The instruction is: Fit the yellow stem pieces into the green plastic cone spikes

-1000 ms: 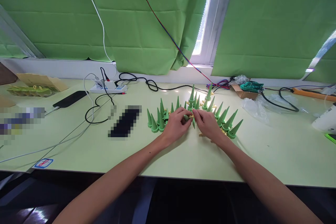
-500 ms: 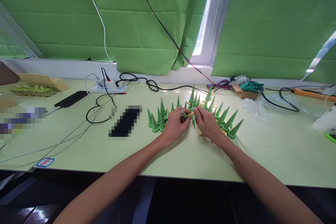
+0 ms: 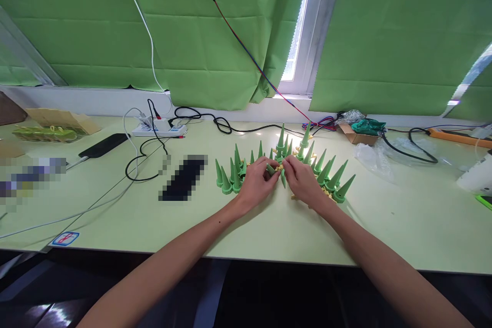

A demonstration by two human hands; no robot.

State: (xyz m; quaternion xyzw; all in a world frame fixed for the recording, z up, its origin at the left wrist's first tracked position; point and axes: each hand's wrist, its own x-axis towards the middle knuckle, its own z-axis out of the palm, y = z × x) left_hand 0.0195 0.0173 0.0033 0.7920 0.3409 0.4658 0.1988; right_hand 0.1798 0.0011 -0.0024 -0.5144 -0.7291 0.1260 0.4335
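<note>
My left hand (image 3: 254, 183) is closed around a small green cone (image 3: 270, 169), its tip slanting up and left between thumb and fingers. Beside the cone's base is a small yellow piece (image 3: 279, 168). My right hand (image 3: 303, 180) pinches at that spot with thumb and forefinger; the fingers hide what is in the pinch. Another green cone (image 3: 283, 178) points downward between the hands. Several upright green cones (image 3: 226, 180) stand left of my left hand, and more cones (image 3: 335, 177) with yellow bits among them stand behind and right of my right hand.
A pixelated dark object (image 3: 183, 178) lies to the left on the table (image 3: 246, 236). Farther left are a black phone-like slab (image 3: 103, 145) and a power strip (image 3: 159, 130) with cables. At the back right sit a small cardboard box (image 3: 357, 135) and clear plastic bags (image 3: 372, 161).
My right fingertips have shifted very slightly at the yellow piece. My left hand keeps its hold on the green cone, and the standing cones have not moved.
</note>
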